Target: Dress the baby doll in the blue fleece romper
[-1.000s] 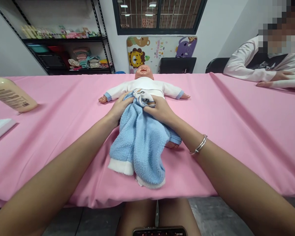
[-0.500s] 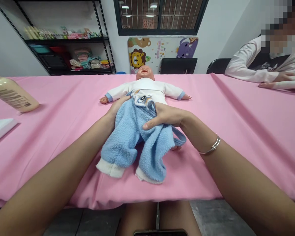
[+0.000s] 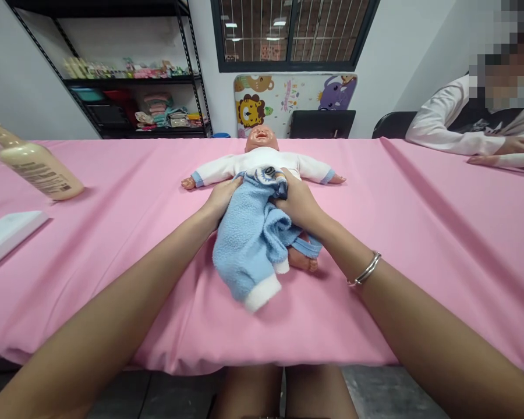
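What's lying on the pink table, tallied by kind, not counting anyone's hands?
Baby doll: 1
Blue fleece garment: 1
Pump bottle: 1
White flat object: 1
Total: 4

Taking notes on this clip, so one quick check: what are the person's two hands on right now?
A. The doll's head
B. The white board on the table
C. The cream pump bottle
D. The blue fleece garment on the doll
D. The left hand and the right hand both rest on the blue fleece garment, which lies over the middle of the doll.
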{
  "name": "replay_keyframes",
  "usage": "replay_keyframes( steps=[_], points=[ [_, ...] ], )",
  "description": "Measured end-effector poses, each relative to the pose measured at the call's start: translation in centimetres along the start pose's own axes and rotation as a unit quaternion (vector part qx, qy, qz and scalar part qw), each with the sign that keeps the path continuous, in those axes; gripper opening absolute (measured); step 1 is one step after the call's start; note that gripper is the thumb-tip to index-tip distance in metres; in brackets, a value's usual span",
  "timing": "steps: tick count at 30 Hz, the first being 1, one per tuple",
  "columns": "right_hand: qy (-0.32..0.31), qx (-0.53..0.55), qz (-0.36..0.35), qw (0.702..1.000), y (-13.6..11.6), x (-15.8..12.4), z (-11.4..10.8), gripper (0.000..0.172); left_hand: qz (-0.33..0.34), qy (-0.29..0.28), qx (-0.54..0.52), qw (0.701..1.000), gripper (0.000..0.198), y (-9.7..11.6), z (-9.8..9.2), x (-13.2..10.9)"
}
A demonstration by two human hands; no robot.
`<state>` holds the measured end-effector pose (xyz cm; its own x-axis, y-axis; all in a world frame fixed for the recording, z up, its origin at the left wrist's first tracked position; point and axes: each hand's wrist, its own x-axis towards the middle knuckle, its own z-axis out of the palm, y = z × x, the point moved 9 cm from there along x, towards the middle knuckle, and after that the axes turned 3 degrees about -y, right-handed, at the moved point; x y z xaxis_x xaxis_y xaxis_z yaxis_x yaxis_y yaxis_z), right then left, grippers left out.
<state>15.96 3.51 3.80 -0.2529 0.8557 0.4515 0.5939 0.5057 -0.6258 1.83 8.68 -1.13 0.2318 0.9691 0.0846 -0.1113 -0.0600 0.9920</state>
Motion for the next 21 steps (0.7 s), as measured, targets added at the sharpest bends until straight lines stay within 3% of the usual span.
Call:
replay_keyframes(
  steps=[3,7,10,13,15,17,19,21],
  points=[
    [-0.071,0.131,-0.019,0.989,-0.5,0.0,1.2,0.057,0.076,0.033,0.078,0.994,0.024,1.4,-0.4,-0.8],
    [-0.114,0.162,0.039,0.979,0.1,-0.1,1.7,0.035,0.208,0.124,0.202,0.949,0.029,4.9,-1.0,-2.3],
    [-0.124,0.168,0.077,0.975,0.4,-0.2,1.7,0.023,0.24,0.171,0.252,0.922,0.026,5.9,-1.4,-2.0],
    [-0.152,0.183,0.129,0.963,0.9,-0.8,1.9,0.013,0.225,0.161,0.28,0.919,0.024,5.0,-1.6,-0.3],
    [-0.203,0.221,0.14,0.943,0.6,-1.3,2.6,0.026,0.185,0.14,0.293,0.928,0.024,3.7,-1.7,0.8],
    [-0.248,0.227,0.121,0.934,0.0,-1.7,3.1,0.049,0.143,0.117,0.292,0.938,0.025,2.4,-1.8,1.5],
    [-0.237,0.185,0.085,0.95,-0.4,-1.5,3.0,0.058,0.113,0.092,0.274,0.951,0.028,1.4,-1.7,1.8],
    [-0.191,0.146,0.065,0.968,-0.3,-1.1,2.5,0.048,0.102,0.068,0.242,0.963,0.036,1.0,-1.5,1.7]
  ],
)
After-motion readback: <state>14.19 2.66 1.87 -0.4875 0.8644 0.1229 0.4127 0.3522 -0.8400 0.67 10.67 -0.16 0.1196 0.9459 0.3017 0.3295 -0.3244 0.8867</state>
